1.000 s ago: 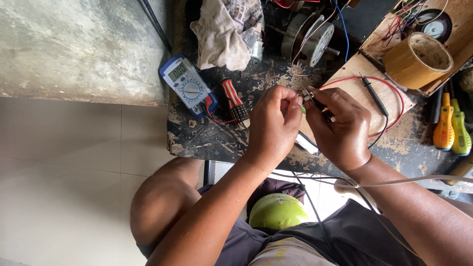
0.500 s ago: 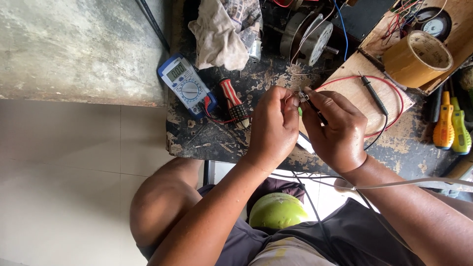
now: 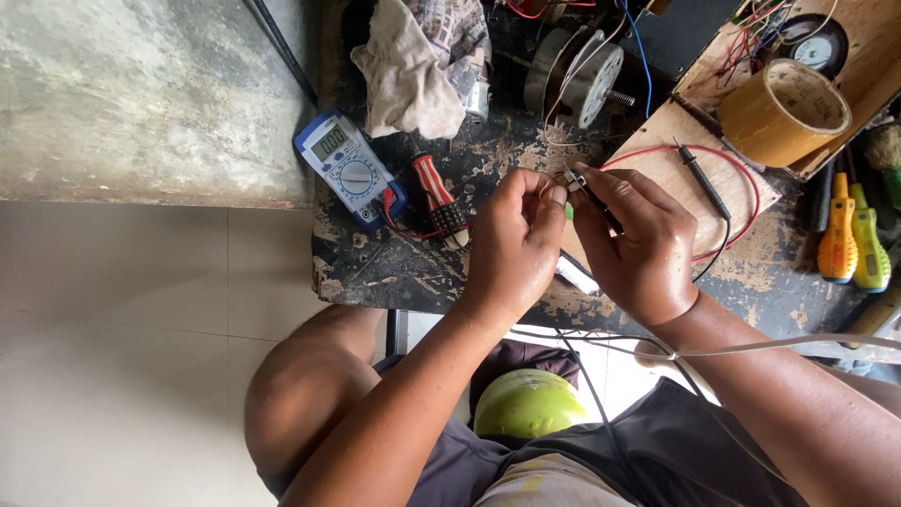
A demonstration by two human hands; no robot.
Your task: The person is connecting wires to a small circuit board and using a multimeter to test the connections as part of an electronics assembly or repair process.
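Observation:
My left hand [image 3: 516, 244] and my right hand [image 3: 638, 249] meet over the worn dark workbench [image 3: 394, 272]. Between their fingertips they pinch a small metal part with thin wires [image 3: 571, 178]; what it is stays too small to tell. A thin black probe seems to run under my right fingers. A blue multimeter [image 3: 349, 169] lies to the left of my hands, with red and black leads plugged in. A red-and-white striped tool handle [image 3: 439, 197] rests between the meter and my left hand.
A crumpled cloth [image 3: 408, 75] and a small motor [image 3: 577, 75] lie at the bench's far side. A roll of brown tape [image 3: 784, 113] sits on a wooden board [image 3: 657, 141] with a red-wired probe [image 3: 704, 183]. Orange and yellow-green screwdrivers [image 3: 849, 239] lie right. A green round object [image 3: 526, 404] rests in my lap.
Both hands have stayed together over the bench, shifting only slightly while fingering the small part. Nothing else has moved.

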